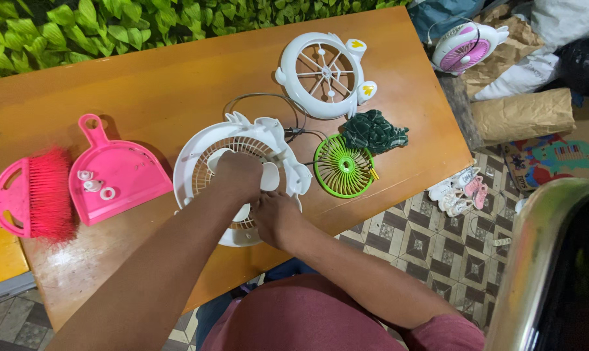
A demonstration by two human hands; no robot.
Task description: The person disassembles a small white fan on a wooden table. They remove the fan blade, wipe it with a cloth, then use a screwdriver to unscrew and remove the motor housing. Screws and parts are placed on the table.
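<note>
Nearest the person's body, at the front edge of the wooden desk (177,84), both hands rest on a white fan housing (193,153) with a beige grille. Left hand (237,175) lies knuckles-up over the middle of the grille, fingers curled down against a white blade part; whether it truly grips cannot be told. Right hand (275,214) presses at the housing's lower rim, fingers bent and hidden beneath the palm — grip likewise unclear.

Just right of the housing lies a green round grille (344,166), and touching its upper edge, a dark green blade piece (374,132). Thin black wires (268,101) loop behind the housing.

To the left sits a pink dustpan (115,175) holding three small white parts (93,184), with a pink brush (38,194) beside it.

Farther back — a white front cover (325,75) with spokes and yellow accents. Beyond the desk's far right corner stands a pink-and-white fan (464,45) among brown paper and bags.
</note>
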